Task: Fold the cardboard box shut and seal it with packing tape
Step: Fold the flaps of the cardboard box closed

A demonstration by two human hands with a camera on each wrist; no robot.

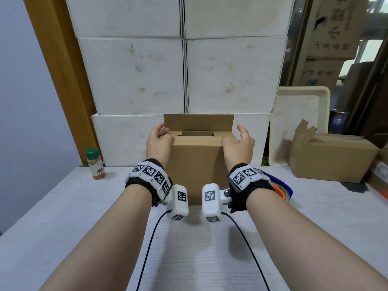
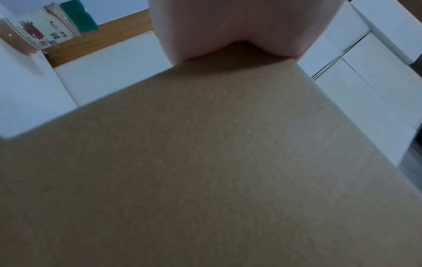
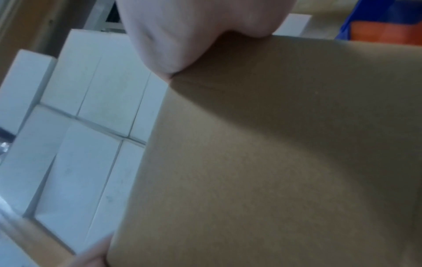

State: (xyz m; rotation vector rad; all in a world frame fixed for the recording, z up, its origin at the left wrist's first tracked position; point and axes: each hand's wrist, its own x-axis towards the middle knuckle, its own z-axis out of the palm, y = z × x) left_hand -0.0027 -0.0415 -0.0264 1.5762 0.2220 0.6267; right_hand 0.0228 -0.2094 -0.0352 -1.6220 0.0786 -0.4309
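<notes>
A: Where's the cardboard box (image 1: 196,164)?
B: Upright on the white table (image 1: 63,217), centre, right in front of a stack of white cartons (image 1: 184,74). Far flap stands up, near flap is folded down flat, both side flaps tucked inward with a gap showing between them.

A: Hands?
B: Left hand (image 1: 157,142) is on the box's upper left corner, fingers curled over the near flap's edge, thumb up by the standing flap. Right hand (image 1: 239,147) sits on the upper right corner, palm against the box, fingers bent over the edge, thumb lifted free. Wrist views only show palm against brown cardboard, blurred.

A: Tape?
B: Tape dispenser (image 1: 282,189), blue with an orange part, on the table just right of the box, mostly hidden behind the right wrist.

A: Any text?
B: Spice bottle (image 1: 95,163), green cap, red picture on the label; the left wrist view shows Chinese characters, too blurred to read. Brown cartons (image 1: 333,24) top right carry printed Chinese characters, unreadable. Square black-and-white marker tags on both wristbands.

A: Other stuff?
B: A second brown box (image 1: 331,156) with a torn flap at right, a cream tray (image 1: 302,122) leaning behind it.
</notes>
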